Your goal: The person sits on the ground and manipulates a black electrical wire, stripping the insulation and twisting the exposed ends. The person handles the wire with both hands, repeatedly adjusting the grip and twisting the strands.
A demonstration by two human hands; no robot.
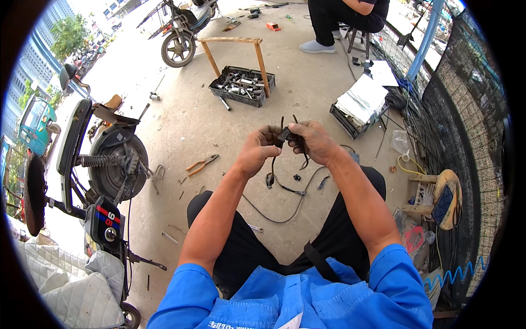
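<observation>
In front of my knees, both hands hold a small black part with cable ends (285, 134) sticking out above and below it; its exact kind is hard to make out. My left hand (258, 147) pinches it from the left, thumb and fingers closed. From the other side my right hand (314, 142) grips it between thumb and fingers. A thin black cable (285, 220) hangs below and curves over the concrete floor between my legs. Orange-handled pliers (201, 164) lie on the floor left of my left forearm.
Ahead stands a black crate of metal tools (241, 88) with a wooden handle. A crate with white sheets (359, 101) is at right. An electric scooter (112, 170) stands at left. A small wooden stool (446, 200) is by the netting. Farther off, a person (339, 24) sits.
</observation>
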